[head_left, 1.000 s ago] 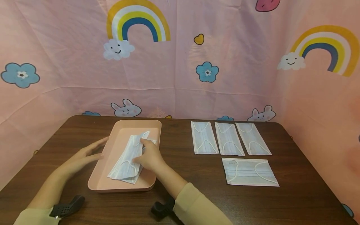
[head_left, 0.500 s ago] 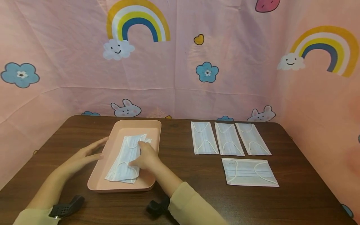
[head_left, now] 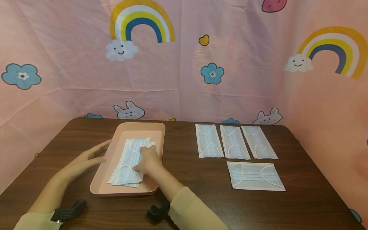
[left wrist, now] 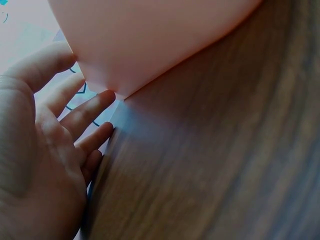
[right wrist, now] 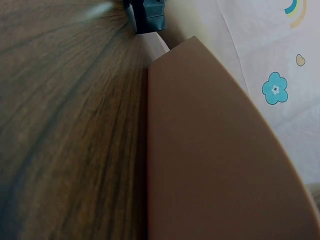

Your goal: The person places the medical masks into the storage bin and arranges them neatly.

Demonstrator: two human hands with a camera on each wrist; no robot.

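Observation:
A small stack of face masks lies slantwise in a pink tray. My right hand is over the stack's right side, thumb and forefinger spread apart and resting on the top mask. Its other fingers are mostly hidden, and the right wrist view shows only the tray's outer wall, not the fingers. At the tray's left side, my left hand has its fingers extended and spread. In the left wrist view, fingertips of that hand meet the tray's edge.
Three face masks stand in a row at the back right of the dark wooden table. One more mask lies crosswise in front of them. A pink patterned cloth hangs behind the table.
My right hand has lowered a mask that was tilted, and it now lies flat on the stack, shifted slightly left. The left hand and tray stay where they were.

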